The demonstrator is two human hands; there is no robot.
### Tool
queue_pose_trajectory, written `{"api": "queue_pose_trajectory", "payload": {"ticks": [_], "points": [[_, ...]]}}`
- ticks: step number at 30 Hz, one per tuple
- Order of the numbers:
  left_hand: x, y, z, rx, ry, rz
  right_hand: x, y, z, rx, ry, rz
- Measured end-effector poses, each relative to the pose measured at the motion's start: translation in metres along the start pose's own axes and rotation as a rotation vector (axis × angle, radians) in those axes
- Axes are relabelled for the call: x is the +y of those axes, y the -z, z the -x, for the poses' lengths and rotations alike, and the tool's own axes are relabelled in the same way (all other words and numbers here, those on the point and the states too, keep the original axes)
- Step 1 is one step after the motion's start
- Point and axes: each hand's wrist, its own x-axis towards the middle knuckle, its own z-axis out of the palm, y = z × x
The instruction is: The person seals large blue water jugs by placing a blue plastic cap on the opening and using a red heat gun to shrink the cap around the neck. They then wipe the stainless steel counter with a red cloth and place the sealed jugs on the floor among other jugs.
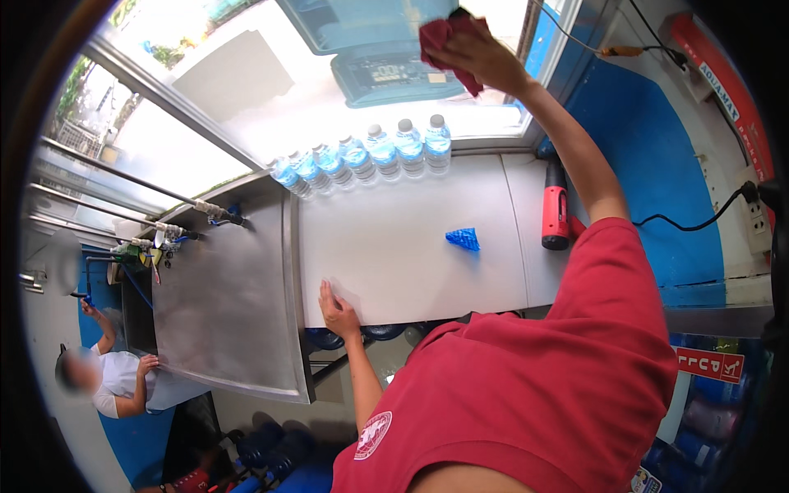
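Observation:
My right hand [485,62] reaches up to the window and grips a dark red cloth [440,37], bunched under the fingers at the upper right of the glass. Nothing is held in my left hand [339,312]; its fingers are stretched out on the near left edge of the white tabletop [403,271]. A row of several clear water bottles [381,152] with blue labels and pale caps stands along the tabletop's window side. Nearer the middle right lies a small blue bubbly-textured piece [463,239]. A red and black heat gun [555,215] rests below my right arm.
Left of the tabletop is a steel counter [226,304] with a raised edge; metal pipes and valves [197,207] run beside it. Another person [123,378] stands at its far left. A black cable [699,218] hangs at the right wall. Large blue jugs [275,448] sit below.

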Motion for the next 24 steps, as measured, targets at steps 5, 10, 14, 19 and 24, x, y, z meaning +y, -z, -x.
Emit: {"api": "queue_pose_trajectory", "payload": {"ticks": [5,10,14,19,24], "points": [[0.008,0.005,-0.005,-0.047,0.020,-0.050,-0.018,-0.013,0.098,-0.088,0.175,0.068],[0.094,-0.014,-0.020,-0.166,-0.204,0.188,0.040,-0.015,0.084,0.100,-0.171,-0.124],[0.198,-0.074,-0.009,-0.512,-0.586,0.166,0.000,-0.027,0.086,0.112,-0.300,-0.192],[0.233,-0.102,0.007,-0.641,-0.688,0.080,-0.079,-0.047,0.159,-0.292,0.088,-0.193],[0.217,-0.095,0.018,-0.566,-0.348,0.401,-0.045,-0.047,0.171,-0.191,0.076,-0.386]]}}
